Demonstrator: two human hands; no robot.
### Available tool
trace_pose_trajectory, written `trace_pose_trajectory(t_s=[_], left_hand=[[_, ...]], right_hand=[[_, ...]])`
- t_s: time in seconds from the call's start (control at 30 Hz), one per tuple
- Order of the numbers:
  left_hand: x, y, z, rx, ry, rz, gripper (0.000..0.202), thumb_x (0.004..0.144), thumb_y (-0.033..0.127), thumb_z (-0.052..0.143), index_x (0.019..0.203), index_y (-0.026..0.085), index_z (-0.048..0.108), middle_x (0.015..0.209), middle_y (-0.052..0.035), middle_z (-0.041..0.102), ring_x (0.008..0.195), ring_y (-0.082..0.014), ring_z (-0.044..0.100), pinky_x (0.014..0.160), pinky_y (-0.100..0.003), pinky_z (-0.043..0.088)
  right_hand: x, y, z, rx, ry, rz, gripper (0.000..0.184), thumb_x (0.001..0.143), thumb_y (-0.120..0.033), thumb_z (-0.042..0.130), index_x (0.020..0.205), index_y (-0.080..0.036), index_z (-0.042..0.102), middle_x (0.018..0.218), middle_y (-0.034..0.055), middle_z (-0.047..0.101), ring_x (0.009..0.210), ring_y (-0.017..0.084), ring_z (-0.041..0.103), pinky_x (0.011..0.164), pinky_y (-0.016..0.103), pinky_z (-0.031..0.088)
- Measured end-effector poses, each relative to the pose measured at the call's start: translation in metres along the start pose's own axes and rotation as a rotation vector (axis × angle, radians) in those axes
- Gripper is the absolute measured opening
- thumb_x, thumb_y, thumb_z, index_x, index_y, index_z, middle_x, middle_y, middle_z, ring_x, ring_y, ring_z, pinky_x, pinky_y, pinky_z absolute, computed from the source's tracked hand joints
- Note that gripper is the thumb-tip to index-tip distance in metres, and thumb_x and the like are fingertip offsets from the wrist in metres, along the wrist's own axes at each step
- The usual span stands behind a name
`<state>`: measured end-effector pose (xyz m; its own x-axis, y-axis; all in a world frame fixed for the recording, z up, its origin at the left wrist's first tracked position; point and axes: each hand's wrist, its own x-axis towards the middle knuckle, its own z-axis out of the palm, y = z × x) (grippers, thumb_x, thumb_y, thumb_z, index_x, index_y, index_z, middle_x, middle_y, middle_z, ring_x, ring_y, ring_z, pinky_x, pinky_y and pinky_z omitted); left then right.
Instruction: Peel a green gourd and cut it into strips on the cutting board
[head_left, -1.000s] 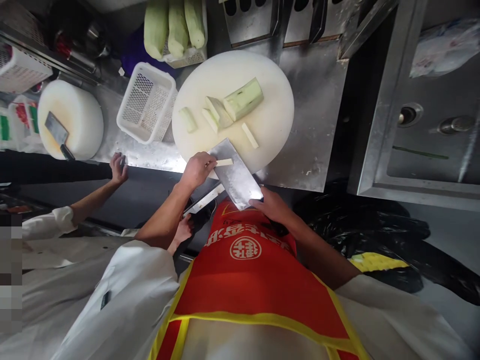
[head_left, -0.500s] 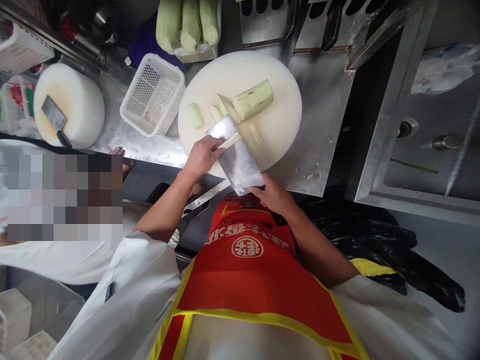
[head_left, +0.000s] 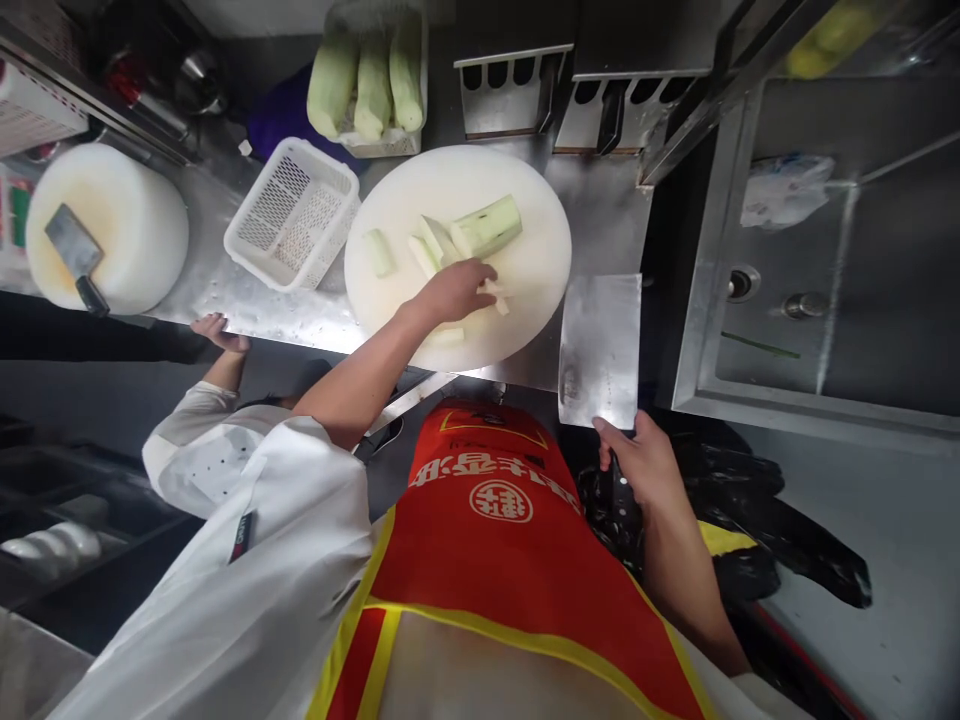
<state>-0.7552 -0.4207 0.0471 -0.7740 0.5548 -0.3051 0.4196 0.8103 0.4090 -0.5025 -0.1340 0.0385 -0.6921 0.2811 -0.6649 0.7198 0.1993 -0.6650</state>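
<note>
A round white cutting board (head_left: 525, 180) lies on the steel counter with a large peeled green vegetable chunk (head_left: 487, 225) and several cut pieces (head_left: 379, 252) on it. My left hand (head_left: 454, 290) reaches over the board, its fingers closed on pale cut strips near the middle. My right hand (head_left: 637, 462) grips the handle of a broad cleaver (head_left: 600, 345), held flat off the board's right edge, over the counter's front corner.
A white perforated basket (head_left: 292, 212) sits left of the board. Peeled vegetables (head_left: 367, 85) fill a tray behind. A second round board with a cleaver (head_left: 75, 262) is far left. Another person's hand (head_left: 214, 332) rests on the counter edge. A steel sink (head_left: 825, 250) is at right.
My right hand has swung the cleaver off the board to the right. My left hand has moved from the blade onto the cut strips on the board.
</note>
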Motion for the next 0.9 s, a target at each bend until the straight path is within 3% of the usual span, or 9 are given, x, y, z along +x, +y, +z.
trace_pose_trajectory(t_s=[0.13, 0.2, 0.33, 0.4, 0.47, 0.53, 0.6, 0.73, 0.9], left_hand=[[-0.048, -0.006, 0.014, 0.147, -0.252, -0.211, 0.038, 0.087, 0.045, 0.070, 0.118, 0.023, 0.067, 0.116, -0.0081, 0.069, 0.107, -0.0281, 0.065, 0.082, -0.034, 0.051], [-0.073, -0.014, 0.021, 0.171, -0.242, -0.238, 0.034, 0.089, 0.039, 0.067, 0.120, 0.025, 0.065, 0.119, -0.0081, 0.067, 0.112, -0.0283, 0.064, 0.083, -0.035, 0.051], [-0.092, -0.045, 0.027, 0.129, -0.030, -0.437, 0.025, 0.095, 0.035, 0.059, 0.116, 0.024, 0.064, 0.119, -0.0099, 0.066, 0.112, -0.0281, 0.064, 0.088, -0.037, 0.052], [-0.086, -0.066, 0.022, 0.090, 0.130, -0.596, 0.023, 0.094, 0.035, 0.060, 0.112, 0.021, 0.065, 0.114, -0.0119, 0.066, 0.107, -0.0287, 0.065, 0.090, -0.039, 0.052], [-0.074, -0.085, 0.014, 0.028, 0.317, -0.664, 0.025, 0.092, 0.034, 0.062, 0.113, 0.020, 0.064, 0.112, -0.0136, 0.065, 0.104, -0.0300, 0.064, 0.092, -0.043, 0.052], [-0.059, -0.099, 0.005, -0.010, 0.475, -0.622, 0.033, 0.087, 0.032, 0.067, 0.117, 0.019, 0.062, 0.117, -0.0162, 0.063, 0.108, -0.0334, 0.061, 0.094, -0.048, 0.051], [-0.043, -0.108, -0.004, 0.002, 0.522, -0.474, 0.040, 0.082, 0.025, 0.068, 0.120, 0.019, 0.062, 0.125, -0.0181, 0.059, 0.117, -0.0370, 0.057, 0.099, -0.052, 0.048], [-0.014, -0.113, -0.015, 0.074, 0.281, -0.079, 0.048, 0.071, 0.013, 0.066, 0.119, 0.020, 0.067, 0.128, -0.0154, 0.062, 0.125, -0.0366, 0.054, 0.107, -0.051, 0.042], [-0.008, -0.102, -0.013, 0.123, 0.057, -0.008, 0.035, 0.075, 0.033, 0.073, 0.108, 0.022, 0.073, 0.111, -0.0098, 0.069, 0.110, -0.0319, 0.062, 0.095, -0.040, 0.045]], right_hand=[[-0.001, 0.010, 0.005, 0.045, -0.045, 0.010, 0.043, 0.077, -0.058, 0.074, 0.081, -0.027, 0.044, 0.048, -0.0077, 0.055, 0.043, 0.017, 0.053, 0.046, 0.030, 0.043], [0.003, 0.012, 0.007, 0.013, -0.066, 0.006, 0.043, 0.079, -0.058, 0.073, 0.080, -0.027, 0.043, 0.048, -0.0074, 0.056, 0.043, 0.017, 0.054, 0.047, 0.030, 0.044], [0.012, 0.005, 0.010, -0.070, -0.114, -0.021, 0.038, 0.082, -0.056, 0.069, 0.079, -0.027, 0.044, 0.048, -0.0066, 0.057, 0.043, 0.017, 0.054, 0.049, 0.030, 0.044], [0.014, -0.004, 0.010, -0.117, -0.143, -0.047, 0.035, 0.084, -0.055, 0.067, 0.079, -0.027, 0.045, 0.048, -0.0058, 0.058, 0.044, 0.018, 0.056, 0.050, 0.031, 0.044], [0.013, -0.013, 0.008, -0.187, -0.171, -0.080, 0.032, 0.085, -0.053, 0.064, 0.081, -0.027, 0.047, 0.047, -0.0053, 0.058, 0.045, 0.019, 0.057, 0.051, 0.031, 0.044], [0.011, -0.020, 0.005, -0.256, -0.197, -0.117, 0.029, 0.086, -0.053, 0.062, 0.084, -0.027, 0.050, 0.046, -0.0052, 0.057, 0.046, 0.020, 0.058, 0.052, 0.032, 0.044], [0.010, -0.023, 0.002, -0.305, -0.232, -0.157, 0.029, 0.086, -0.054, 0.061, 0.086, -0.026, 0.051, 0.047, -0.0053, 0.057, 0.046, 0.021, 0.059, 0.052, 0.032, 0.044], [0.010, -0.025, 0.001, -0.421, -0.304, -0.227, 0.028, 0.086, -0.053, 0.060, 0.089, -0.026, 0.054, 0.050, -0.0050, 0.058, 0.046, 0.022, 0.059, 0.052, 0.032, 0.043], [0.014, -0.028, 0.009, -0.502, -0.360, -0.257, 0.026, 0.088, -0.049, 0.056, 0.097, -0.025, 0.059, 0.053, -0.0036, 0.060, 0.048, 0.024, 0.062, 0.054, 0.033, 0.043]])
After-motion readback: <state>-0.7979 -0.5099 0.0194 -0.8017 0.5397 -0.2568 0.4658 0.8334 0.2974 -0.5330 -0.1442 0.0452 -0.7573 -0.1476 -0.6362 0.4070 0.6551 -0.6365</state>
